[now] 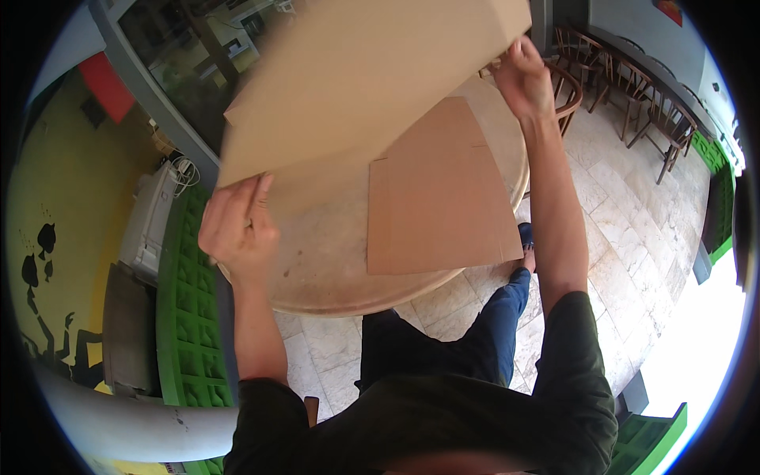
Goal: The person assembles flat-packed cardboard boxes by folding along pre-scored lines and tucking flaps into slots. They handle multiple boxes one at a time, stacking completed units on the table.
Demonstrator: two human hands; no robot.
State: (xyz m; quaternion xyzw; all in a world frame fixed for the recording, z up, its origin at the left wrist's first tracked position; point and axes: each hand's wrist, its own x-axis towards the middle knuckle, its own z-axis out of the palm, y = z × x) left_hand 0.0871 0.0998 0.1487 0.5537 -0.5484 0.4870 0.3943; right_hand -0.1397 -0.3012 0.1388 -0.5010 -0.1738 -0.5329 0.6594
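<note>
A large brown cardboard sheet is held up in the air, tilted, its top running out of the picture. My left hand is closed on its lower left corner, thumb on the near edge. At its right corner my right hand grips the edge with curled fingers. Below, a second cardboard piece with short slits at its sides lies flat on the round table. It reaches past the table's near right rim. The raised sheet hides the far part of the table.
A wooden chair stands close behind the table's right side. More wooden chairs line a long table at the far right. A green lattice panel runs along the left, beside a white appliance. Pale floor tiles lie to the right.
</note>
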